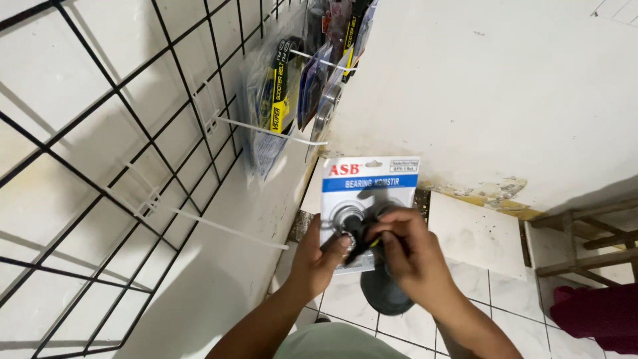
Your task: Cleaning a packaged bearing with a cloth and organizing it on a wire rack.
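At frame centre, I see my left hand point(318, 256) gripping a blue-and-white blister card point(367, 199); my right hand point(407, 256) pinches a dark, blurred item against it.

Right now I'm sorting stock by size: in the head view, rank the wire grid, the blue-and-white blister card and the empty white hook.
1. Wire grid
2. Blister card, though it is nearer the camera
3. Empty white hook
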